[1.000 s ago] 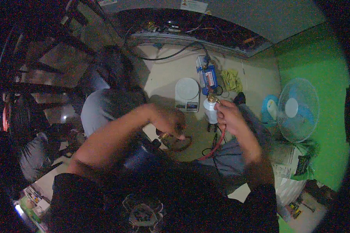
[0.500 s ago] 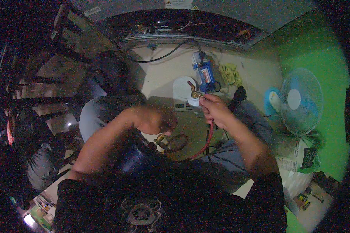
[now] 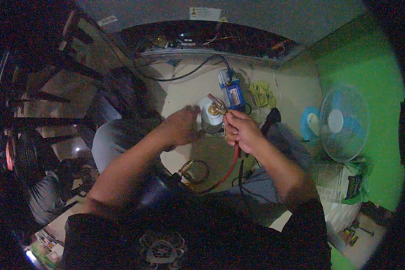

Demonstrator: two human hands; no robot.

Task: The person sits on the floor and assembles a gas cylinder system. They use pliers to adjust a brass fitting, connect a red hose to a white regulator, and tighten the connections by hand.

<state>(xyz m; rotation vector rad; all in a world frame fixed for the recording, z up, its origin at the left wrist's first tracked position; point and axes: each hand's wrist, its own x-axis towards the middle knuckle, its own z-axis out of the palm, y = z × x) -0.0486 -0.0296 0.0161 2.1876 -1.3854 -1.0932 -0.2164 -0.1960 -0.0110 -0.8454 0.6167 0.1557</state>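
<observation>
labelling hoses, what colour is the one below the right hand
Red hose; head view shows it best.

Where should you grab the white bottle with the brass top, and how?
Probably around the rounded body of the white bottle, from the left: the right hand pinches the brass fitting from the right, and the left hand is close by.

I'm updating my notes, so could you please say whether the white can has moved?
Yes, the white can has shifted left, judged against the blue pump.
</observation>
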